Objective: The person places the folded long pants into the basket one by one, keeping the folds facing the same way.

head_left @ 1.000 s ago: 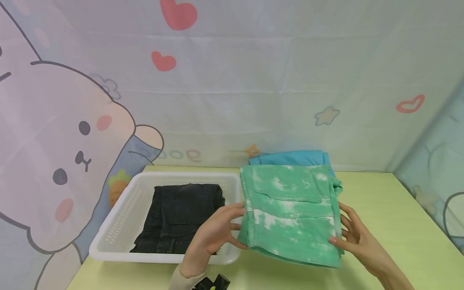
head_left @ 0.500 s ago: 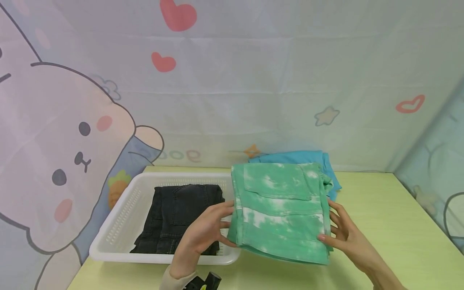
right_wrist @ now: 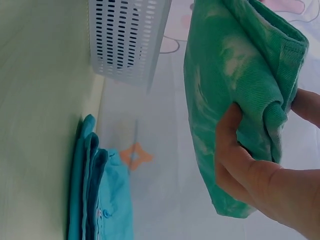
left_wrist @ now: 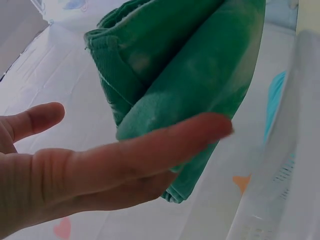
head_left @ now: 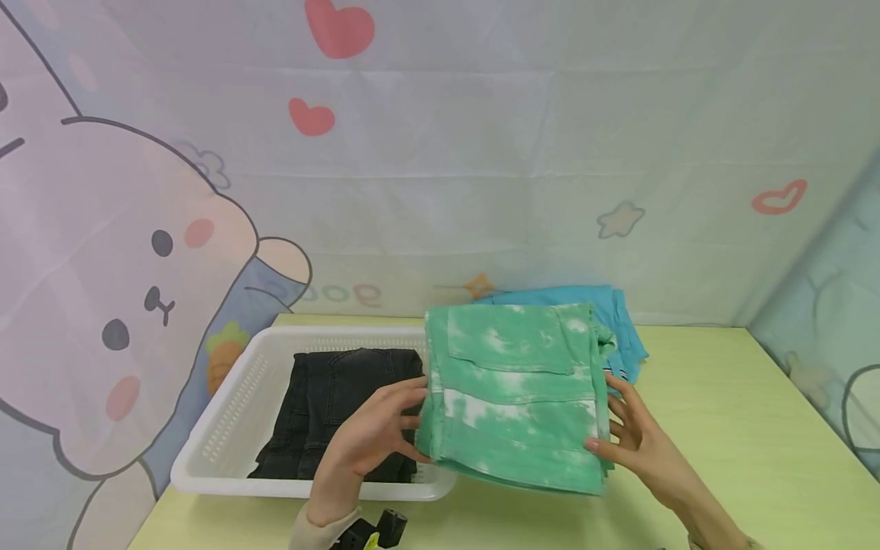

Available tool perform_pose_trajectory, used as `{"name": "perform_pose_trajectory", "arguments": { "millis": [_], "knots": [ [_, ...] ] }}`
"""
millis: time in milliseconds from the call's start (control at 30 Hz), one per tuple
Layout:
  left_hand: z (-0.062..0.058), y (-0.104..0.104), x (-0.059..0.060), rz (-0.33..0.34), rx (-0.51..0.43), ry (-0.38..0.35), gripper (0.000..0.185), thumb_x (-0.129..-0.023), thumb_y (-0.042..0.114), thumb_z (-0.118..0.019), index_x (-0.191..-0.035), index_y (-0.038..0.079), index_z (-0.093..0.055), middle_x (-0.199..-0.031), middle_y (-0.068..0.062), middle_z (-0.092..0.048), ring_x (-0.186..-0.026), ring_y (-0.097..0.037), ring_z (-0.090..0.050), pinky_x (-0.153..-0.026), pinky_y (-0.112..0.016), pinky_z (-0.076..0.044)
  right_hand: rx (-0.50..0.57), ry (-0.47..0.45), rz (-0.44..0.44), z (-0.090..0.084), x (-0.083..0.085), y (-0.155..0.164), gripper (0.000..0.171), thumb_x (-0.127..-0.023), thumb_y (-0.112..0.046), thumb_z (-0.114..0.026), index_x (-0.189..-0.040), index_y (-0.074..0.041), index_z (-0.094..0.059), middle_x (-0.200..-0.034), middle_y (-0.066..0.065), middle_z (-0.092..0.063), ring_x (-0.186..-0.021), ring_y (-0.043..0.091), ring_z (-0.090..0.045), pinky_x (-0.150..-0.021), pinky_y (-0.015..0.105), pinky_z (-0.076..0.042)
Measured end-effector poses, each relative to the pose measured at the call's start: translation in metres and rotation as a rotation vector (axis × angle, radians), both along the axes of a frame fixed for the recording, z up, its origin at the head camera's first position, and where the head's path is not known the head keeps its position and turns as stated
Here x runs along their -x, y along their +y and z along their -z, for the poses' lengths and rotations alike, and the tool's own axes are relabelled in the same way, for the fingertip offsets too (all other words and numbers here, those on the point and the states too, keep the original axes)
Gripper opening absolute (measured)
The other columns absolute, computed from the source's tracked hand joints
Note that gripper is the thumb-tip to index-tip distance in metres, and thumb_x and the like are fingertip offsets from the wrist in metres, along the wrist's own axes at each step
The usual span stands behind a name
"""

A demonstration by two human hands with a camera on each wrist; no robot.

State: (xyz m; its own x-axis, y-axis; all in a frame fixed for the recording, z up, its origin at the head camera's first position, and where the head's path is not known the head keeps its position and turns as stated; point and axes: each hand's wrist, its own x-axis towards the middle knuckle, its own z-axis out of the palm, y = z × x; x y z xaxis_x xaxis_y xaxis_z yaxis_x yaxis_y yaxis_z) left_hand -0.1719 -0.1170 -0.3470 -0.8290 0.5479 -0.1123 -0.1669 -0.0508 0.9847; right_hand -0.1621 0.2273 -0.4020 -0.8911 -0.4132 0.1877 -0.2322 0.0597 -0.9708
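Note:
A folded green denim garment [head_left: 516, 397], blotched with white and showing a pocket, is held up between two hands above the table. At its left edge, the left hand [head_left: 371, 428] supports it on spread, mostly straight fingers; in the left wrist view a long finger [left_wrist: 150, 150] lies across the green cloth [left_wrist: 190, 75], the thumb apart. The right hand [head_left: 635, 439] pinches the opposite edge, thumb on the front face and fingers behind. The right wrist view shows its fingers [right_wrist: 230, 145] against the layered folds [right_wrist: 260, 95].
A white plastic basket [head_left: 227, 412] with perforated sides stands on the left, with folded black denim [head_left: 344, 397] inside. Behind the green garment lies folded blue clothing [head_left: 612, 305]. The pale yellow table [head_left: 729, 428] extends right, and a printed cloth backdrop [head_left: 481, 153] hangs behind.
Both hands have carried the green garment leftward, bringing it partly in front of the basket's right side. More of the blue clothing shows on the right. The basket has stayed put.

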Motion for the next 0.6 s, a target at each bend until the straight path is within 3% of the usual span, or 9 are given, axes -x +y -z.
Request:
{"name": "perform_pose_trajectory", "arguments": {
  "millis": [67, 167, 400, 600],
  "knots": [
    [0.0, -0.002, 0.001, 0.001, 0.004, 0.011, 0.058, -0.096, 0.029, -0.033, -0.141, -0.002, -0.013, -0.137, -0.029, -0.026, -0.1, -0.021, -0.056, -0.073, -0.048, -0.05, -0.005, -0.004, 0.011, -0.001, 0.0, -0.003, 0.08, -0.087, 0.0, -0.052, -0.143, -0.021, 0.001, -0.145, 0.026, 0.016, -0.129, 0.042, -0.018, -0.081, 0.022, -0.048],
    [0.0, -0.005, 0.002, -0.004, 0.011, 0.021, 0.057, -0.096, 0.029, -0.032, -0.141, -0.001, -0.015, -0.136, -0.028, -0.026, -0.099, -0.021, -0.055, -0.072, -0.047, -0.051, -0.004, -0.014, 0.022, -0.003, 0.001, -0.008, 0.08, -0.087, -0.002, -0.053, -0.143, -0.02, 0.002, -0.145, 0.025, 0.017, -0.127, 0.055, 0.0, -0.082, 0.02, -0.046],
    [-0.003, -0.014, 0.002, -0.028, 0.042, 0.033, 0.057, -0.097, 0.031, -0.032, -0.142, 0.001, -0.015, -0.138, -0.028, -0.024, -0.105, -0.027, -0.052, -0.073, -0.048, -0.05, -0.009, -0.027, 0.031, -0.007, 0.002, -0.019, 0.083, -0.086, -0.005, -0.055, -0.143, -0.02, 0.004, -0.145, 0.022, 0.02, -0.128, 0.054, 0.008, -0.084, 0.016, -0.044],
    [-0.003, -0.021, 0.001, -0.051, 0.057, 0.042, 0.058, -0.096, 0.032, -0.033, -0.141, 0.0, -0.016, -0.136, -0.029, -0.028, -0.106, -0.027, -0.053, -0.072, -0.048, -0.05, -0.037, -0.038, 0.046, -0.008, 0.004, -0.026, 0.083, -0.086, -0.009, -0.056, -0.144, -0.021, 0.004, -0.146, 0.023, 0.015, -0.129, 0.053, 0.004, -0.089, 0.026, -0.046]
  ]
}}
